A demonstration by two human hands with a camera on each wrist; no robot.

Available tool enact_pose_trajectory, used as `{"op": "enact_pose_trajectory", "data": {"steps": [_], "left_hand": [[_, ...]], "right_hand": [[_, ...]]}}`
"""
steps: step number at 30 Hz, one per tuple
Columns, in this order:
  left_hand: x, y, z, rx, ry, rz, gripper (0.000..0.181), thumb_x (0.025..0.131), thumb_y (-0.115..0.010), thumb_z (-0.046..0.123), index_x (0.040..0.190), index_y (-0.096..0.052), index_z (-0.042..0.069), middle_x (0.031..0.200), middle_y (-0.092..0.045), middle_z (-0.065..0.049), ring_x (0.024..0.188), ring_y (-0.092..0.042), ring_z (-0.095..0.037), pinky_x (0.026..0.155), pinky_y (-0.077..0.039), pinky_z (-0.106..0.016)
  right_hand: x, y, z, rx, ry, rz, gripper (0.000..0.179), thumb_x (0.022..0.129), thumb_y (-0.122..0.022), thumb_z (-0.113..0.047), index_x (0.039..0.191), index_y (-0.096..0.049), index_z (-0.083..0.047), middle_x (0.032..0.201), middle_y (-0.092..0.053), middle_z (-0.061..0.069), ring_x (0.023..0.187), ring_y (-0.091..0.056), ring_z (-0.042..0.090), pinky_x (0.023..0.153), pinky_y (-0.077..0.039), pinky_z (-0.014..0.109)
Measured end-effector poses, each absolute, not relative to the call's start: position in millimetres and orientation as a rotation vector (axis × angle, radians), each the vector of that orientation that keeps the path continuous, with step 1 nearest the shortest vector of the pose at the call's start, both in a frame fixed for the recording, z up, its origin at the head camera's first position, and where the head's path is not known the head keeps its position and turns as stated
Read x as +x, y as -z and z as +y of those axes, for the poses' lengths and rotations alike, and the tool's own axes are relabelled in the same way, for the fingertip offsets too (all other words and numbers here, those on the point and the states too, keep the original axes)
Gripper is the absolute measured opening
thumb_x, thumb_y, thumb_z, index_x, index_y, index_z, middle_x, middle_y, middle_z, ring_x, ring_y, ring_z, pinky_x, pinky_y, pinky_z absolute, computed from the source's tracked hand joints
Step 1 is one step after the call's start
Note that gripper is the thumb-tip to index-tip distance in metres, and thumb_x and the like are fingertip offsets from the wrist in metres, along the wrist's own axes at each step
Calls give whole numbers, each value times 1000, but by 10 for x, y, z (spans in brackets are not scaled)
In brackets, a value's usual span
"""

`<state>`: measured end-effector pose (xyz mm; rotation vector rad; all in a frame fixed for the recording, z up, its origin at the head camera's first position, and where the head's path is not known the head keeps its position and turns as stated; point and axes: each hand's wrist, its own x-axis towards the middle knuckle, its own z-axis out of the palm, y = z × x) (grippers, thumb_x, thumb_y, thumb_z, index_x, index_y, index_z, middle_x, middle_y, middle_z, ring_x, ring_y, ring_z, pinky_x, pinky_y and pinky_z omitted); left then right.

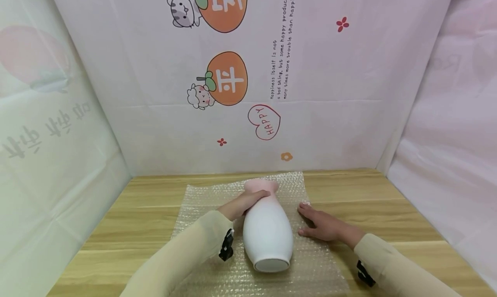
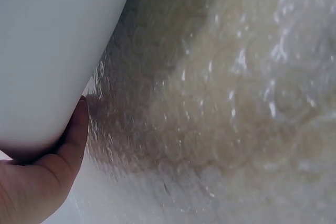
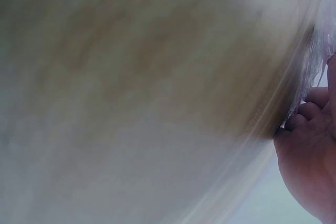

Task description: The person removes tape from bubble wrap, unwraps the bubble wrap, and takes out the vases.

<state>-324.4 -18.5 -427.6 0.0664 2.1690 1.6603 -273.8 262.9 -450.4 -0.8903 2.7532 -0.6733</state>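
Observation:
A vase, white in the body and pale pink at the neck, lies on its side on a sheet of bubble wrap, its base toward me. My left hand grips the vase around its neck from the left. In the left wrist view, a finger and part of the palm press against the smooth white side of the vase. To the right, my right hand rests on the right edge of the bubble wrap, fingers and thumb spread. The right wrist view shows its fingers against the crinkled plastic edge.
The bubble wrap lies over a wood-grain table. A printed white cloth with cartoon fruit and lettering hangs behind the table, and similar sheets stand at the left and right.

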Motion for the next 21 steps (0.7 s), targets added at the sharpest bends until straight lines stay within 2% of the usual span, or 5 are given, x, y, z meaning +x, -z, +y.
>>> {"op": "enact_pose_trajectory", "data": {"steps": [5,11,21], "left_hand": [[-3205,4270,-204,86,-1642,2172,74,81,-66,57,132,-52,4,105,-63,-10,90,-64,-25,76,-54,-42],[-3167,4264,-204,81,-1684,2160,76,80,-67,60,135,-48,10,106,-63,-9,89,-65,-25,74,-53,-42],[-3126,4246,-147,42,-1721,2222,74,79,-70,53,128,-51,2,102,-63,-10,84,-65,-24,72,-54,-40]], "right_hand": [[-2735,4509,2631,-887,678,2750,81,93,-64,-43,145,-33,10,153,-22,30,140,-21,45,109,-23,57],[-2732,4514,2623,-867,686,2744,81,92,-64,-44,146,-33,9,154,-22,28,141,-20,44,110,-22,57],[-2731,4526,2629,-875,679,2749,81,93,-63,-44,146,-32,10,153,-22,30,140,-19,45,109,-22,58]]}}
